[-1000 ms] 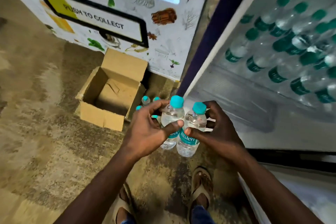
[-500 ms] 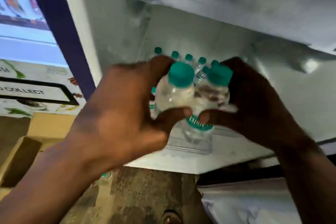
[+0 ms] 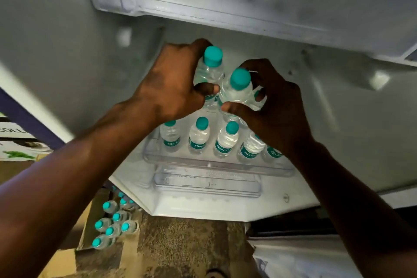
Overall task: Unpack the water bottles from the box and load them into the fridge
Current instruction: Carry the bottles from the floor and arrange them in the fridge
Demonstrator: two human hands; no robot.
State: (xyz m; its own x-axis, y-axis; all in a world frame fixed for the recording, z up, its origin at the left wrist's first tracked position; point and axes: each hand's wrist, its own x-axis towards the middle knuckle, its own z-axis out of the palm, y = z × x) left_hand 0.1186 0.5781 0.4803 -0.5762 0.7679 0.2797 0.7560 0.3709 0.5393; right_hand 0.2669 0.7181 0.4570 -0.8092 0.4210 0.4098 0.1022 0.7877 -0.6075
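Plainly, either bottle (image 3: 237, 90) could slip and topple the row (image 3: 222, 140) on the shelf (image 3: 216, 163), since left hand (image 3: 173, 88) and right hand (image 3: 273, 108) fingers only pinched one each inside the fridge (image 3: 67, 52), while the box (image 3: 88, 232) kept more bottles.

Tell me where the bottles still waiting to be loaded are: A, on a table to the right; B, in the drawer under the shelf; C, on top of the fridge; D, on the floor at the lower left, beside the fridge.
D: a cluster of teal-capped bottles stands low on the left beside the open fridge, while the clear drawer under the shelf looks to hold none.
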